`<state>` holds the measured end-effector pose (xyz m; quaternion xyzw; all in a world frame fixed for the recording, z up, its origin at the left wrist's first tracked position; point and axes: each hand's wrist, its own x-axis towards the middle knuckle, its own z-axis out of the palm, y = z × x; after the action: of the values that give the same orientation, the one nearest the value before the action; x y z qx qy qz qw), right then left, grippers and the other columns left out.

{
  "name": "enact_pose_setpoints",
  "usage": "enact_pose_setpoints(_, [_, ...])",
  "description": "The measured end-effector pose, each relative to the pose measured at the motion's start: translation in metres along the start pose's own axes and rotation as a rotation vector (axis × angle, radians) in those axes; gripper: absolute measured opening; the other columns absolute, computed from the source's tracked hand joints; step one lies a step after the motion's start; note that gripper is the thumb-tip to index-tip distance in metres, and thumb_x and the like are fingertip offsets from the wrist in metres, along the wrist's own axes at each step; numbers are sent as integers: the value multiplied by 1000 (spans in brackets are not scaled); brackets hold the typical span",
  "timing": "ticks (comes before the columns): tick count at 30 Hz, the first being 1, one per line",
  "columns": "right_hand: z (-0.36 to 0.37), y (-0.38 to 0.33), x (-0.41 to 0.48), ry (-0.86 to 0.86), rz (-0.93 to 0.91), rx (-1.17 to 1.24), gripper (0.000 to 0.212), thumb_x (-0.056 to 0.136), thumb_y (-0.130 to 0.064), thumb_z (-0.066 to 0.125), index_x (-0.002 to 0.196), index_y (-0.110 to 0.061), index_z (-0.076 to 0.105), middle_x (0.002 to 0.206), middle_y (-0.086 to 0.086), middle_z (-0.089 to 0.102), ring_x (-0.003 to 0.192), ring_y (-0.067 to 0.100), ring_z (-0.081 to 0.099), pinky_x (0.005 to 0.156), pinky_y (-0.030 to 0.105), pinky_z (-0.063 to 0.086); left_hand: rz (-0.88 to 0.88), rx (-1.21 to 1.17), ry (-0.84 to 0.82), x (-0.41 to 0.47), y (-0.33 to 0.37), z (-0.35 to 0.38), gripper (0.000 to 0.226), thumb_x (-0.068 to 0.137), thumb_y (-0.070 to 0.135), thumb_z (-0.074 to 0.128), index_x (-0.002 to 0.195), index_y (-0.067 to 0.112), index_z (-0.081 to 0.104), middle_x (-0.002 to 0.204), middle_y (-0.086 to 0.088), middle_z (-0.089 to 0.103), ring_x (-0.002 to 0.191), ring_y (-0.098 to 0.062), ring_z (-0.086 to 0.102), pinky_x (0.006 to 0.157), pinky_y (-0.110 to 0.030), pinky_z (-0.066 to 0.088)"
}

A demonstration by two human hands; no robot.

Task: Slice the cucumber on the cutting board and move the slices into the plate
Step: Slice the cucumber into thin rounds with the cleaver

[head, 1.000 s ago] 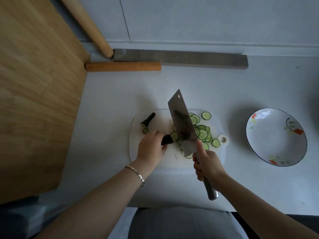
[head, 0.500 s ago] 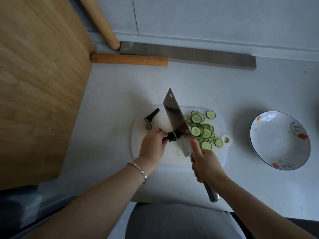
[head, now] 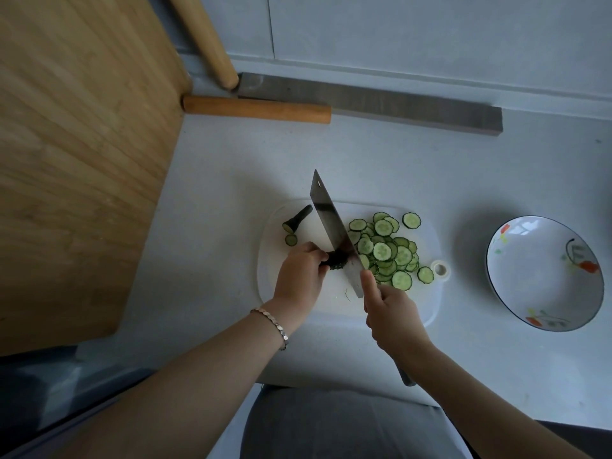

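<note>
A white cutting board [head: 275,283] lies on the grey counter. My left hand [head: 299,274] pins down a short dark cucumber stub [head: 337,260]. My right hand [head: 392,313] grips the handle of a cleaver [head: 334,231], its blade standing on edge against the stub's right end. A pile of several cucumber slices [head: 385,251] lies right of the blade. A cut-off cucumber end [head: 297,219] and one slice [head: 291,240] sit at the board's far left. The white painted plate [head: 543,273] stands to the right, holding nothing.
A wooden board [head: 76,154] fills the left. An orange wooden stick [head: 256,109], a pale wooden rod [head: 207,39] and a grey strip [head: 371,102] lie at the back near the wall. My grey-clothed lap is below the counter edge.
The cleaver has tilted from lying over the slices to standing upright on the stub, and has come down into it. My left hand shifted slightly along the stub.
</note>
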<state>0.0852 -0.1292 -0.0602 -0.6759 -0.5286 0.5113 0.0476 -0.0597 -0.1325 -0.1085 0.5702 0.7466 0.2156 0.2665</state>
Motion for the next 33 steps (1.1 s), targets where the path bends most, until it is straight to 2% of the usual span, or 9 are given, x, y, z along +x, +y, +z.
enact_pose_setpoints(4, [4, 0, 0, 39, -37, -50, 56, 91, -56, 35, 60, -10, 33, 58, 11, 40, 54, 21, 36, 57, 31, 34, -13, -4, 6, 0, 1, 1, 19, 86, 7, 59, 103, 2, 66, 102, -12, 63, 98, -26, 54, 75, -21, 39])
enact_pose_setpoints(6, [8, 1, 3, 40, -19, -25, 56, 91, -56, 35, 58, -12, 31, 56, 9, 38, 53, 21, 36, 56, 32, 33, -22, -18, 9, 1, 1, 2, 17, 85, 6, 60, 100, 1, 67, 100, -12, 63, 95, -26, 56, 74, -24, 43])
enact_pose_setpoints(10, [16, 6, 13, 17, 47, 41, 57, 89, -60, 34, 61, -10, 37, 59, 10, 40, 55, 23, 37, 57, 34, 35, -16, -44, 18, 2, 3, 2, 9, 83, 2, 60, 88, 0, 67, 93, -13, 64, 87, -27, 59, 69, -26, 44])
enact_pose_setpoints(14, [21, 13, 17, 30, 48, 75, 58, 89, -61, 33, 65, -8, 40, 59, 11, 40, 55, 22, 37, 56, 35, 34, -20, -61, 31, 1, 1, 3, 9, 82, 1, 61, 88, 0, 67, 91, -13, 64, 88, -27, 57, 70, -27, 44])
enact_pose_setpoints(21, [0, 5, 16, -38, 142, 315, 55, 93, -54, 36, 58, -13, 37, 44, -1, 33, 34, 11, 29, 40, 21, 28, -44, -140, 20, 1, 0, 4, 14, 81, 5, 65, 93, -1, 65, 96, -14, 61, 87, -27, 60, 77, -38, 54])
enact_pose_setpoints(26, [-16, -4, 9, -35, 115, 262, 55, 92, -57, 37, 59, -13, 37, 43, -2, 34, 33, 11, 30, 40, 20, 29, -51, -129, 28, -2, 0, 6, 18, 83, 4, 61, 100, -2, 66, 103, -13, 62, 87, -27, 62, 77, -23, 48])
enact_pose_setpoints(33, [-10, -7, 0, -40, 102, 179, 55, 90, -59, 36, 68, -8, 41, 49, 2, 37, 38, 14, 31, 39, 20, 31, -34, -90, 20, 0, -2, 6, 20, 87, 8, 57, 103, 0, 65, 105, -12, 61, 92, -24, 61, 80, -20, 43])
